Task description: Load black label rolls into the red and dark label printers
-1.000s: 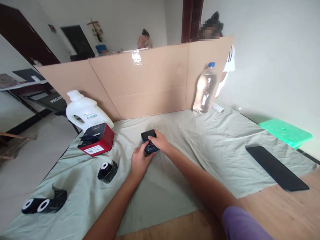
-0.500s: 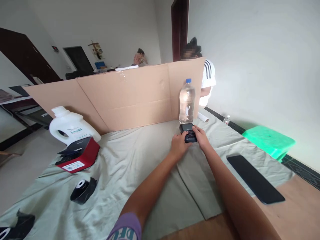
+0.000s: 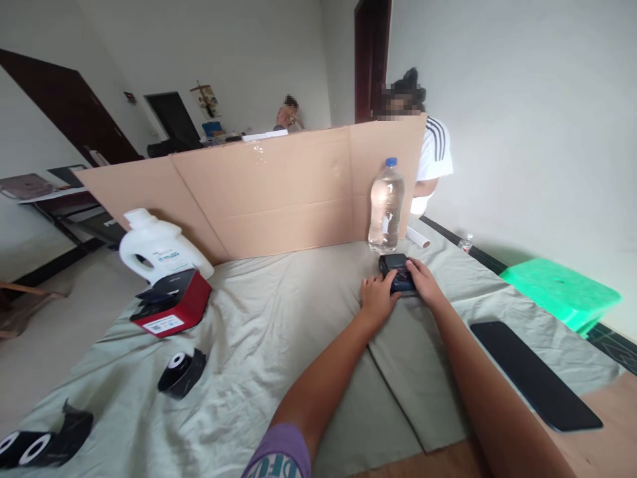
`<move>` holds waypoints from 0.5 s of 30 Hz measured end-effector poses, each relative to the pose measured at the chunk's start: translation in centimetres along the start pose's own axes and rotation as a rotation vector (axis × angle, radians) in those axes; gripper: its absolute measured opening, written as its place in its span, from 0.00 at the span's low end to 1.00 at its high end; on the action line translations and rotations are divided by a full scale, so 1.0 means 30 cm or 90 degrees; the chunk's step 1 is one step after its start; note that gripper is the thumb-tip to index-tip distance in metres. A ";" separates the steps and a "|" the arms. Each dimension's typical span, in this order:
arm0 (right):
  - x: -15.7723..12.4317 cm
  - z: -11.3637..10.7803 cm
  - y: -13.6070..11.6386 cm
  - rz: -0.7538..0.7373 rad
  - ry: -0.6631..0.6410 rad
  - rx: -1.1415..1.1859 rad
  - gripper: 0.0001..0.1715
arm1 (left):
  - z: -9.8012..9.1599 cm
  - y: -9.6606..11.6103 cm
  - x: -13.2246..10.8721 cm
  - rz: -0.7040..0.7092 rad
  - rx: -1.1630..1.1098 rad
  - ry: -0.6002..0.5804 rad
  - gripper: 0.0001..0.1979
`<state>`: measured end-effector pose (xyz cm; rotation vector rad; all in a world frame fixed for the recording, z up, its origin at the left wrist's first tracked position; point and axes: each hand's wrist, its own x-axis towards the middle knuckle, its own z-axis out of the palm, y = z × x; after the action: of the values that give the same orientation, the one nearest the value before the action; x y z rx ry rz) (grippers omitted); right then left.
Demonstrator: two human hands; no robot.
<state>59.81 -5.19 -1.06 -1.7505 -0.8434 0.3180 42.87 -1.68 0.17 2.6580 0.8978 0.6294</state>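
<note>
Fingers [image 3: 387, 283] of both hands, in the head view, are clamped on a small dark device [image 3: 391, 263] right of centre in the frame. The left hand [image 3: 377, 302] grips its lower left edge and the right hand [image 3: 424, 282] its right side, equally near. The device rests on the grey-green cloth [image 3: 279, 312]. Its long axis runs up-frame toward the water bottle [image 3: 386, 206], which stands just above it.

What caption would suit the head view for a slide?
Left hand and right hand hold a dark device beside a water bottle.
</note>
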 end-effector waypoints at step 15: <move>-0.489 0.836 -0.599 -0.329 -0.386 0.030 0.29 | -1.006 -0.998 -0.747 -0.464 -0.092 0.617 0.22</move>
<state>27.69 5.42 3.71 -1.3332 -1.6661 0.5222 -2.86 10.76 8.08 1.5836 1.8076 1.6811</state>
